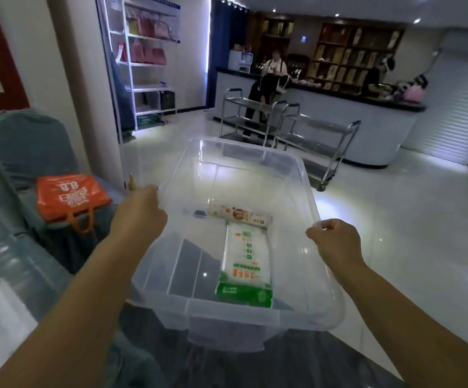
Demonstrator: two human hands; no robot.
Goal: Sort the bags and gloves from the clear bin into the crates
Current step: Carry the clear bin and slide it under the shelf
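2 hands, left hand and right hand, fingers curled, grip the clear bin rims.

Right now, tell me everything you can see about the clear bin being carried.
The clear bin is a see-through plastic tub with a rolled rim and a handle lip at its near end. It is held up, open-topped, with no lid. The left hand grips its left rim, the right hand its right rim. Inside lie a green-and-white packet and a smaller printed pack.
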